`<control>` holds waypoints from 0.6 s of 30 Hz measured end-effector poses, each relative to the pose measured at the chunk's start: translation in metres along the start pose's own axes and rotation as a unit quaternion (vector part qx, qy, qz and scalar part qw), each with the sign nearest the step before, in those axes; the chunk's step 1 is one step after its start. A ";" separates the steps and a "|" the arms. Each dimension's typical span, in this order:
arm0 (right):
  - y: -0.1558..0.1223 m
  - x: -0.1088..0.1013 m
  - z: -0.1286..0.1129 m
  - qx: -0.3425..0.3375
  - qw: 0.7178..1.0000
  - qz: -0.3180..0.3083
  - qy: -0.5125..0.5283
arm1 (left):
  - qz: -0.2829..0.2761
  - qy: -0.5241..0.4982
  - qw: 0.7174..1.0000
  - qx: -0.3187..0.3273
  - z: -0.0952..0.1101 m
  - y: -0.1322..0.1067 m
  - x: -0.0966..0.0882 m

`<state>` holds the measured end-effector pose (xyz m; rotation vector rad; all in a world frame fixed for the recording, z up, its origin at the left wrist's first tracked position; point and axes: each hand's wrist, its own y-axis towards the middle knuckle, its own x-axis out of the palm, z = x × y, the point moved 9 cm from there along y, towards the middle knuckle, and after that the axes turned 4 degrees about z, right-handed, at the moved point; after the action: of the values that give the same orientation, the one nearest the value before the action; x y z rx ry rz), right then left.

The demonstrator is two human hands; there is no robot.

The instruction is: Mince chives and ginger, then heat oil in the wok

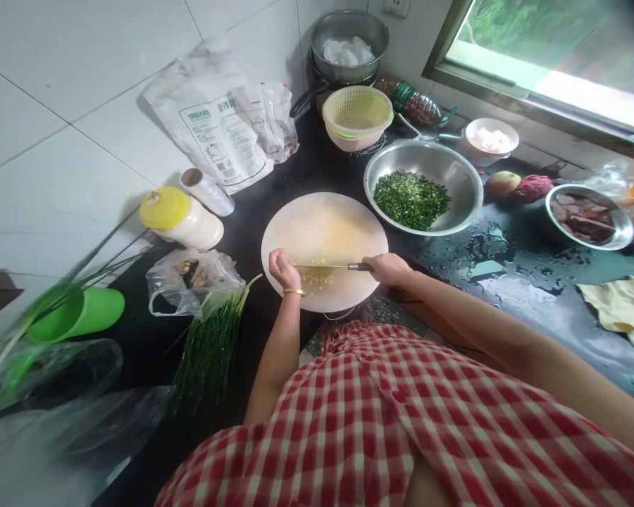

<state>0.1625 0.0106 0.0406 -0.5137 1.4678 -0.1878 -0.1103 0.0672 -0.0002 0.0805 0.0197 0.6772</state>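
A round pale cutting board lies on the dark counter in front of me. A small heap of chopped yellow bits sits near its front edge. My right hand is closed round the handle of a knife, whose blade lies level across the yellow heap. My left hand, with a gold bangle on the wrist, rests curled on the far end of the blade, above the board's left front part.
A steel bowl of chopped greens stands right of the board. Long green chives and a plastic bag lie to the left, near a yellow-lidded jar. A colander, pot, meat bowl and cloth surround.
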 end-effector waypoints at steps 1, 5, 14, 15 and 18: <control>0.000 -0.001 -0.002 -0.007 1.000 0.004 -0.002 | 0.007 0.000 1.000 -0.010 -0.002 0.001 -0.002; -0.006 0.002 -0.011 -0.012 1.000 0.011 0.001 | 0.003 -0.008 0.999 -0.032 -0.007 0.005 -0.004; -0.014 0.003 -0.021 -0.010 1.000 0.017 0.015 | 0.001 -0.032 0.999 -0.017 -0.009 0.006 -0.008; -0.016 0.006 -0.021 -0.001 1.000 0.018 0.018 | -0.007 -0.035 0.999 -0.012 -0.007 0.005 -0.007; -0.021 0.020 -0.018 0.030 0.999 0.011 0.035 | -0.029 -0.035 0.999 0.023 0.008 0.000 -0.006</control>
<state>0.1517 -0.0208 0.0313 -0.4460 1.5313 -0.2350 -0.1142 0.0626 0.0076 0.1477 -0.0302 0.6163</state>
